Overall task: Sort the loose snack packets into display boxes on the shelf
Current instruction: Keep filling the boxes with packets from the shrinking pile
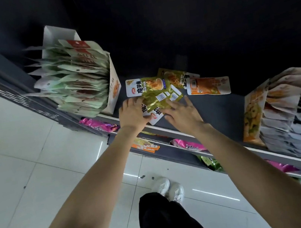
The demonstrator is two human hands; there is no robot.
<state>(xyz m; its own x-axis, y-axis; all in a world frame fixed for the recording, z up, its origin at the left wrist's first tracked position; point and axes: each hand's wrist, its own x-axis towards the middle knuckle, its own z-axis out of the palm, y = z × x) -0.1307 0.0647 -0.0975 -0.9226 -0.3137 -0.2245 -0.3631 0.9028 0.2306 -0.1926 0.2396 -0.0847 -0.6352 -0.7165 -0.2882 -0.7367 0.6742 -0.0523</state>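
Head camera view, looking down along two bare forearms to a dark grey shop shelf. At its middle lies a small loose heap of glossy olive-gold and white foil snack packets, fanned over one another near the shelf's front edge. The left hand rests on the heap's left side, thumb and fingers curled round the edge of the lowest white packet. The right hand lies flat just right of the heap, fingers spread wide and straight, tips touching the gold packets. Just behind the heap a single orange and white packet lies flat on its own. To the left stands a white cardboard display box crammed with pale green and white packets. To the right, well apart, stands an orange-printed display box filled with grey-white packets. Lower shelves show pink and green bags; white floor tiles and white shoes lie beneath. Judging by this, both boxes look stocked, but the heap and the orange packet remain unsorted, so gathering appears under way with several packets left to place.
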